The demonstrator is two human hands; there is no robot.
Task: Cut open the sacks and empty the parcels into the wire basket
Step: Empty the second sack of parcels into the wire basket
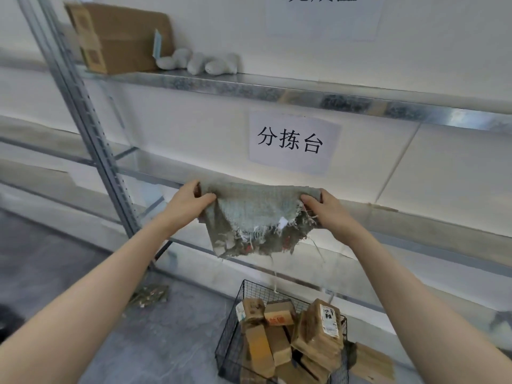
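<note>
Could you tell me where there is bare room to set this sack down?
The floor left of the wire basket is bare, up to the scrap by the post. The top shelf is free right of the white bundles. The basket is heaped with parcels; cardboard lies beside it.

Text of the upper wall sign (324, 15) is cut by the top edge. The wire basket (230, 328) runs off the bottom edge at its near end. Fingers of left hand (194, 200) and right hand (324, 209) are hidden behind the sack (255, 214). Print on the parcel label (329, 320) is illegible.
</note>
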